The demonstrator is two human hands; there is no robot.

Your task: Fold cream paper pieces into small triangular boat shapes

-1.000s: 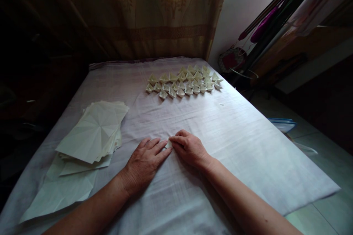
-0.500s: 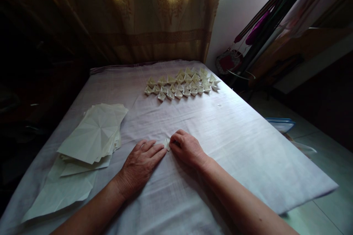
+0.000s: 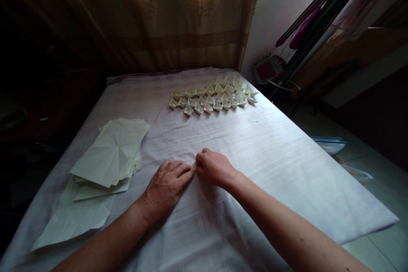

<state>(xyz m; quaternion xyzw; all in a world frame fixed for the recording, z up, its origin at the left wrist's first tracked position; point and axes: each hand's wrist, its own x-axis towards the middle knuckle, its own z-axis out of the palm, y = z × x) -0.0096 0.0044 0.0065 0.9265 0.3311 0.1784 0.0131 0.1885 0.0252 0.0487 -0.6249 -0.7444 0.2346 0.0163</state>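
Note:
A small piece of folded white paper (image 3: 193, 165) lies on the cloth between my two hands, mostly covered by them. My left hand (image 3: 169, 182) rests flat with its fingers stretched out, their tips over the paper's left side. On the other side, my right hand (image 3: 212, 166) is closed, its thumb and curled fingers pinching the paper's right edge. To the left lies a stack of creased paper sheets (image 3: 111, 151), the top one marked with folds that radiate from its middle. Several small folded paper boats (image 3: 208, 97) stand in rows farther back.
A pale cloth (image 3: 287, 178) covers the table, and a tiny paper scrap (image 3: 256, 120) lies on it. A gold patterned curtain (image 3: 200, 29) hangs behind. Right of the table are slanted poles (image 3: 314, 12), a bag (image 3: 269, 69) and blue-rimmed plastic containers (image 3: 330, 144).
My right hand has rolled over and closed in toward my left fingertips, so less of the folded paper shows. My left hand stays nearly in place. The whole view has shifted slightly.

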